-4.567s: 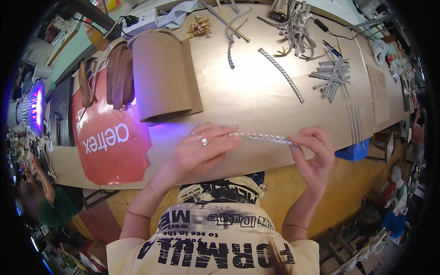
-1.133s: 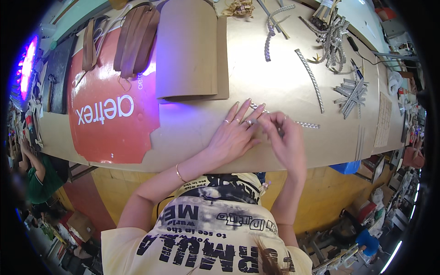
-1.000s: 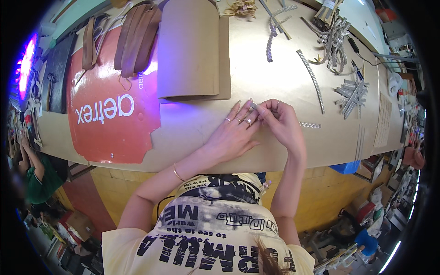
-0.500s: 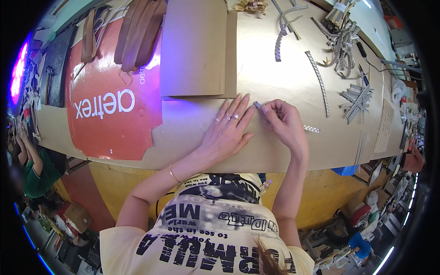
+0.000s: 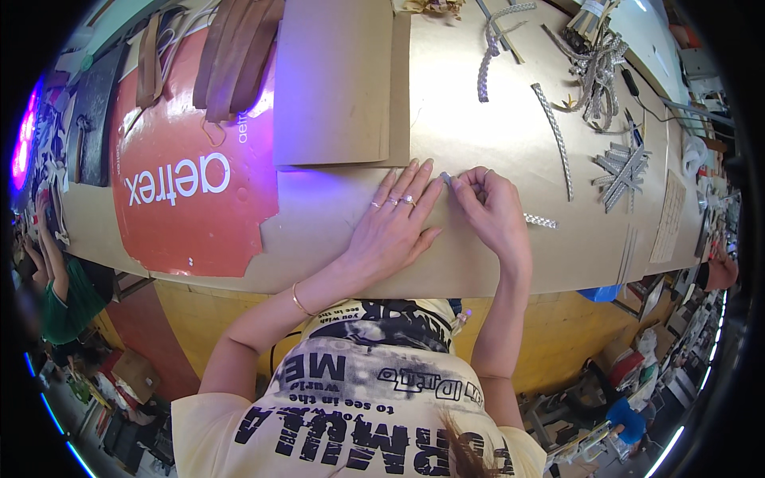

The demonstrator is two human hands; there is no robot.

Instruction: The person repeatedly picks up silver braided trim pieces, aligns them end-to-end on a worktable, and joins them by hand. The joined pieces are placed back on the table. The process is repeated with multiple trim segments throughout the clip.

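My left hand (image 5: 396, 219) lies flat on the tan tabletop (image 5: 335, 239), its fingers stretched out and apart. The fingertips reach near the lower edge of a folded brown board (image 5: 335, 88). Just right of them, my right hand (image 5: 496, 211) pinches a small grey strip (image 5: 445, 177) between thumb and forefinger. Most of that strip is hidden by the fingers. Beside the right wrist lies a short silver braided strip (image 5: 542, 221), partly covered by the hand.
To the left, brown straps (image 5: 239, 60) lie on a red printed sheet (image 5: 191, 239). On the right are a long braided strip (image 5: 553, 139), a pile of grey strips (image 5: 620, 171), a tangle of braided cord (image 5: 598, 76) and a dark-handled tool (image 5: 633, 131). Another person (image 5: 68, 307) works at far left.
My right hand has shifted slightly left, and less of the grey strip shows past its fingers. My left hand stays flat in nearly the same place.
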